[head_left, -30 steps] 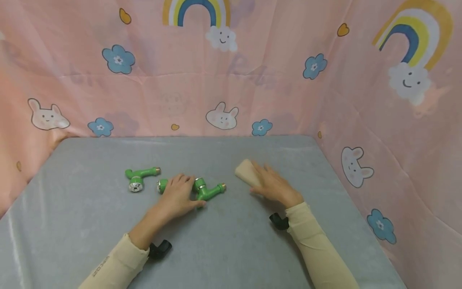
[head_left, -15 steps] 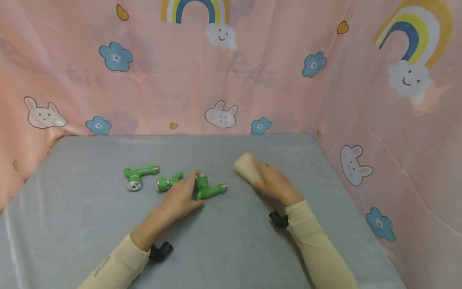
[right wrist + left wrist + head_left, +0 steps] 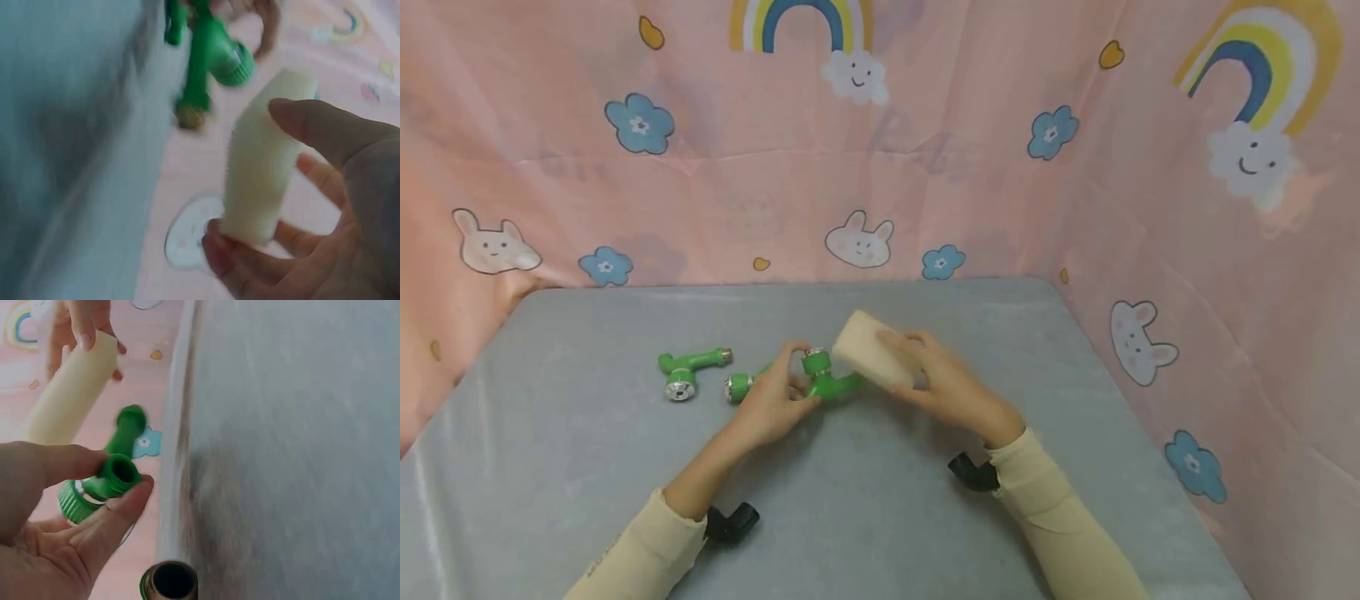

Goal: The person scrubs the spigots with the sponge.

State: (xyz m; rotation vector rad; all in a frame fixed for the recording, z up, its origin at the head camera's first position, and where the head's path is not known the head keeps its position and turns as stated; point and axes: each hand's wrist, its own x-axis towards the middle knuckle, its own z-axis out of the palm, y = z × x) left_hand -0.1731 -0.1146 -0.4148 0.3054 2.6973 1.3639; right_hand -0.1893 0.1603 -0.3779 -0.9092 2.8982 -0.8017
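Green tap [image 3: 824, 386] | open end pinched in left grip [image 3: 771, 406] | cream block [image 3: 868, 350] | held thumb-to-fingers in right grip [image 3: 958, 389]

Before me I have a wide grey desk [image 3: 865, 525] with rounded far corners. Behind it and along both sides I see pale pink, lightly creased cloth [image 3: 970, 208]. Straight ahead of me it bears a printed rainbow [image 3: 771, 33] banded in orange, white, yellow and blue, with a smiling white cloud [image 3: 856, 77] at its right foot; a second, tilted rainbow [image 3: 1277, 58] with its own cloud [image 3: 1252, 162] is at my upper right. Around them I see blue flowers [image 3: 640, 123] with white centres, small orange hearts [image 3: 1112, 54], and white rabbit heads [image 3: 860, 240], the one on my right turned sideways.
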